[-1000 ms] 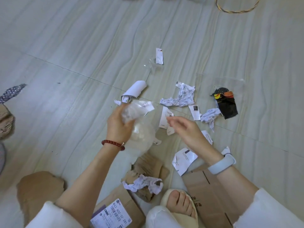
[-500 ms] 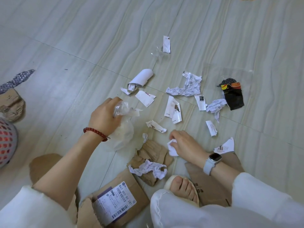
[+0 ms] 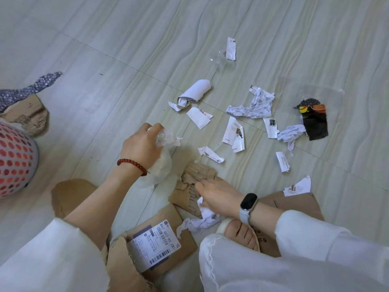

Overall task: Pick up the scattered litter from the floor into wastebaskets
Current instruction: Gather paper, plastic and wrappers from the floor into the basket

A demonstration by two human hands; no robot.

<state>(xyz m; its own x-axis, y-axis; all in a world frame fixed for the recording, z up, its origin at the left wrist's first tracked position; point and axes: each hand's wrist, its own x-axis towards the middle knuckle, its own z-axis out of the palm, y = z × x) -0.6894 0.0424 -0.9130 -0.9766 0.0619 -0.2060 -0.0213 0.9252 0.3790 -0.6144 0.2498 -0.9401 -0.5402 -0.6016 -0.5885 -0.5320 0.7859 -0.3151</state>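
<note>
My left hand [image 3: 143,148] grips the neck of a clear plastic bag [image 3: 163,167] that holds paper scraps and rests low by the floor. My right hand [image 3: 219,194] reaches down onto a crumpled brown cardboard piece [image 3: 193,175], right above a crumpled white paper [image 3: 202,221]. A white edge shows under its palm, and the fingers' grip is hidden. Torn paper litter lies on the floor beyond: a rolled white sheet [image 3: 196,91], a crumpled printed paper [image 3: 255,104], a black wrapper [image 3: 314,121] and several small scraps. A red-and-white perforated wastebasket [image 3: 14,159] stands at the far left.
Flat cardboard with a shipping label [image 3: 155,243] lies by my knees, with my sandalled foot [image 3: 242,232] beside it. More cardboard lies at the left [image 3: 31,116], under my left arm [image 3: 69,192] and at the right [image 3: 294,201]. A patterned cloth [image 3: 31,87] lies near the basket.
My right hand has drawn back from the floor scraps toward me, onto the crumpled cardboard. My left hand keeps hold of the bag, lower and further left than one second ago.
</note>
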